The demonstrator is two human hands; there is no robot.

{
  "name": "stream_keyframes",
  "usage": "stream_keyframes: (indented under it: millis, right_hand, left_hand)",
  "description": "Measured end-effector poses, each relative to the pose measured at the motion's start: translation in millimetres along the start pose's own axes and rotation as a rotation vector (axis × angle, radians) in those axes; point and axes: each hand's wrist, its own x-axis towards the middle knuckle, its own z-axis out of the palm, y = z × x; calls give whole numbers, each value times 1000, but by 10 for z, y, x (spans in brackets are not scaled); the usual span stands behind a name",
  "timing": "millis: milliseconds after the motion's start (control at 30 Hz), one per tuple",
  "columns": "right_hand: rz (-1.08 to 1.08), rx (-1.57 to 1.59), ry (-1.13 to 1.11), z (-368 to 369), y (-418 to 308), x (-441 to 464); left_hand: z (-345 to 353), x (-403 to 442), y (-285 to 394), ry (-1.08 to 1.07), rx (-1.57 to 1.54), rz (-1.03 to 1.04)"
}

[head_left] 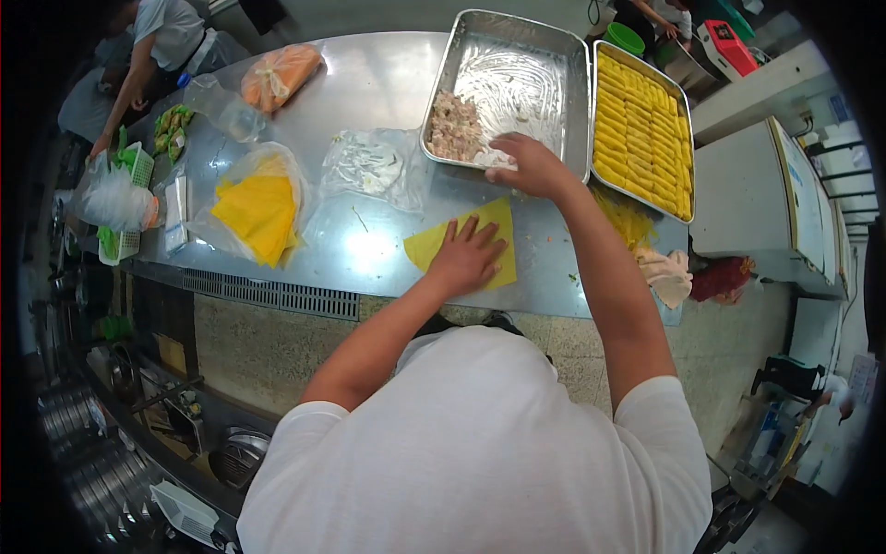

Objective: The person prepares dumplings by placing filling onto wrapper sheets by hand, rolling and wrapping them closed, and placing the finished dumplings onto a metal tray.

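Note:
My left hand lies flat with its fingers spread on a yellow wrapper sheet on the metal table. At the near edge of a deep metal tray is my right hand, fingers curled around a lump of pale filling. Pinkish minced filling is heaped in the tray's near left corner, and white smears coat the tray floor. Right of it, a second tray bears rows of yellow rolls. A stack of yellow wrapper sheets rests on plastic to the left.
A plastic bag with white residue, a clear bottle and an orange bagged bundle lie on the table. Yellow plastic and a pale cloth are at the right edge. Other people work at the far sides.

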Motion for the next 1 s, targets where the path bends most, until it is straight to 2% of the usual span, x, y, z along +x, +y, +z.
stream_keyframes:
  millis: [33,133,200,267,400,433,567,633,667,733,767,833,933,1000]
  right_hand:
    - [-58,-64,-94,76,49,158]
    - [-61,-106,-224,232,260,626]
    - [-46,-168,-206,292,344,848]
    - [-132,-211,-410,318,369,1010]
    - [-231,-296,-313,534,519,897]
    - [-193,-328,-382,488,488,871]
    - [-249,-292,-340,556,567,818]
    - [-54,-93,-234,466,391,770]
    - [-56,-87,-235,460,366,777]
    - [-190,-196,-328,526,455,786]
    - [-191,-189,-330,549,510,787]
    - [-329,-192,-295,601,690,758]
    - [-385,-320,-421,470,821,736]
    - [-364,-297,-391,312,871,647]
  left_hand:
    - [35,-22,-10,6,0,-7]
    - [96,-19,-63,-12,-2,11]
    - [131,-11,-43,-17,6,-26]
    - [94,-1,-18,-23,-3,-44]
    - [68,12,-2,-55,-20,-69]
    - [81,17,4,-61,-24,-65]
    - [61,28,2,-52,18,-52]
    - [50,21,-7,-59,13,-64]
    - [53,24,-3,-59,20,-62]
    - [48,33,12,-65,26,-65]
    - [47,36,7,-65,26,-64]
    - [55,32,1,-70,20,-73]
    - [86,25,-5,-30,1,-67]
    - [105,29,-6,-25,-8,-67]
